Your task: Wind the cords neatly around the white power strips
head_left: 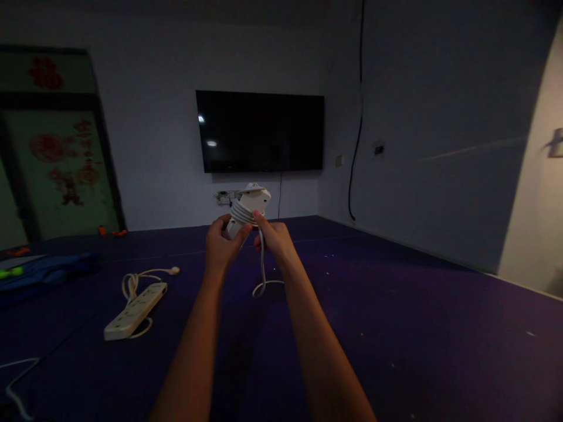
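My left hand (pixel 223 243) is closed around the lower end of a white power strip (pixel 250 204), held upright in front of me. White cable is coiled around the strip's body. My right hand (pixel 273 235) pinches that cable (pixel 263 264) just beside the strip. The loose end of the cable hangs down and curls onto the dark purple floor (pixel 396 305). Both arms reach forward from the bottom of the view.
A second white power strip (pixel 134 310) with its cord loosely looped lies on the floor at left. A black TV (pixel 260 130) hangs on the far wall, a black cable (pixel 357 117) runs down the wall corner. Blue items (pixel 39 272) lie far left. A thin white wire (pixel 15 384) lies bottom left.
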A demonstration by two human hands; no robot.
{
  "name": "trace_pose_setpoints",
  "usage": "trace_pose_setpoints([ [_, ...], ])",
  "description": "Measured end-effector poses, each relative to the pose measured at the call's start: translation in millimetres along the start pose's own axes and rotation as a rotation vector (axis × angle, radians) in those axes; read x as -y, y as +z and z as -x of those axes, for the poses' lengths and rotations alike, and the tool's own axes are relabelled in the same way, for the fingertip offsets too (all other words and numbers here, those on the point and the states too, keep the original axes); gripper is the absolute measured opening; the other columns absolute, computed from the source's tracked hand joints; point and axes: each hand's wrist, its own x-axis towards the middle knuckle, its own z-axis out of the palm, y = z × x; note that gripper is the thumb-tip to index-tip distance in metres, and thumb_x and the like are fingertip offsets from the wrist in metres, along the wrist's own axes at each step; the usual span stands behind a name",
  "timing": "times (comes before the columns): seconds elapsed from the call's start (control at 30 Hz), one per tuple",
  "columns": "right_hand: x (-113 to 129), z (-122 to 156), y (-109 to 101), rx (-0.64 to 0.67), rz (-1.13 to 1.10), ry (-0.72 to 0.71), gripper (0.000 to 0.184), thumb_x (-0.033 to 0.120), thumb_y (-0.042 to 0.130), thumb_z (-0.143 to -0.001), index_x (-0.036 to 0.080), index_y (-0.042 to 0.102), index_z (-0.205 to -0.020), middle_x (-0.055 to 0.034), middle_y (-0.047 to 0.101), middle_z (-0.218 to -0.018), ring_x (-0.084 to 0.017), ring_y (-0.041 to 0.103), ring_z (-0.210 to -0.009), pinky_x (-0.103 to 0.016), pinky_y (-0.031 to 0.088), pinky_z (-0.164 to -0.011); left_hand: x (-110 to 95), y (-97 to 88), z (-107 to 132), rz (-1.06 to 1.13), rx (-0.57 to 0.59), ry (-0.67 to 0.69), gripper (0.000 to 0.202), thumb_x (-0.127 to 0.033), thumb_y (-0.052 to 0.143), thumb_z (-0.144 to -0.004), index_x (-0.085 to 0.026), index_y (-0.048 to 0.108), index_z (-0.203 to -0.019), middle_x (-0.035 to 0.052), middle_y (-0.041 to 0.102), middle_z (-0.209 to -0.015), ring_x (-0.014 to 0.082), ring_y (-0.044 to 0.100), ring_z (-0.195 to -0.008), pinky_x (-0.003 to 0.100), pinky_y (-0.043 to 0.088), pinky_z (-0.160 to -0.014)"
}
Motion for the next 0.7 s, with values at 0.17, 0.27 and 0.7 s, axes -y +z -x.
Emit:
trace_pose_setpoints([
  [0.17,4.9,2.9,-0.1,-0.019,0.018,-0.029,0.064,0.07,0.046,-0.079,0.017,0.05,-0.042,-0.0015,0.049,-0.039,-0.009,0.048,-0.037,-0.022,0.04,-0.044,-5.8,-0.7,1.9,0.0,-0.001,-0.005,0.054,-0.049,0.071,-0.062,-0.012,0.061,-0.1,0.0112,0.065,-0.099,0.0222,0.061,-0.089,0.032,0.048,-0.075],
  [0.27,4.2,2.0,-1.1,-0.024,0.026,-0.028,0.065,0.07,0.045,-0.079,0.017,0.05,-0.043,-0.0018,0.05,-0.039,-0.01,0.049,-0.038,-0.022,0.04,-0.045,-6.1,-0.4,2.1,-0.007,0.0,-0.01,0.055,-0.049,0.071,-0.062,-0.012,0.06,-0.101,0.0113,0.064,-0.099,0.0221,0.061,-0.088,0.032,0.049,-0.074],
  [0.7,3.4,-0.7,-1.6,0.132,-0.074,-0.016,0.057,0.064,0.055,-0.077,0.015,0.054,-0.048,0.0009,0.05,-0.039,-0.008,0.046,-0.037,-0.019,0.035,-0.043,-9.2,-0.3,-0.1,0.173,-0.019,-0.156,0.049,-0.05,0.072,-0.06,-0.012,0.064,-0.09,0.0065,0.067,-0.082,0.0178,0.06,-0.072,0.027,0.045,-0.064],
])
